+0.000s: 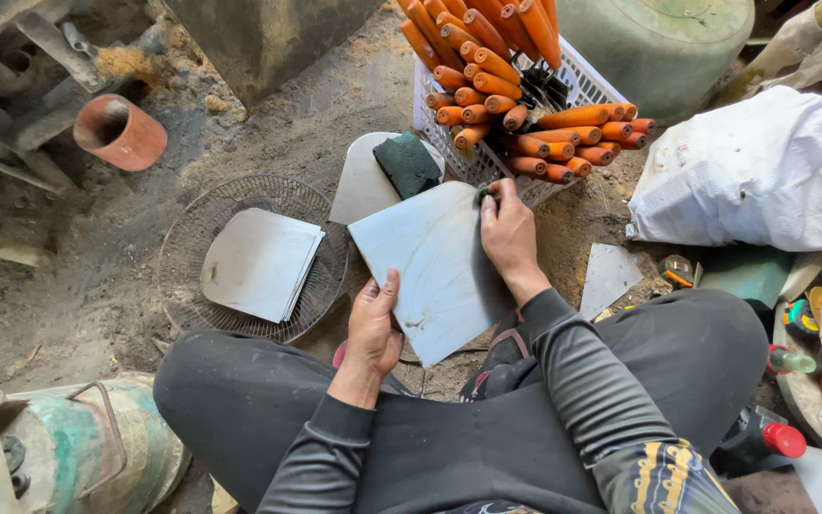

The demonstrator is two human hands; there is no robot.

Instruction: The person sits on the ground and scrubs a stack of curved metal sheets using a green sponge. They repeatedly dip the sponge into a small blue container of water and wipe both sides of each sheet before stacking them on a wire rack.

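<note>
One flat metal blade blank [435,266] is in hand, a pale grey sheet with a rounded upper edge and a pointed lower corner; its long axis runs from the far upper side near the basket down toward the person's lap, the point aimed at the knees. The left hand [373,328] grips its lower left edge, thumb lying on top of the sheet and fingers curled underneath, closed on it. The right hand [508,233] presses a small dark pad [480,194] against the sheet's upper right corner, fingers bent down over it and closed (how much of the pad there is I cannot tell, most of it is covered). One round wire fan guard [254,257] lies on the ground to the left, carrying a stack of similar sheets [259,264], at least two by the edges that show. One more sheet [365,181] leans just beyond the held one with one dark green sponge block [408,164] on it, and one small offcut [609,276] lies by the right knee. One white plastic basket [577,90] holds orange wooden handles [516,105], well over two dozen, too many to count exactly. The ground is bare packed dirt with sawdust; one clay-coloured pipe [121,131] lies upper left, one white sack [763,171] at right
</note>
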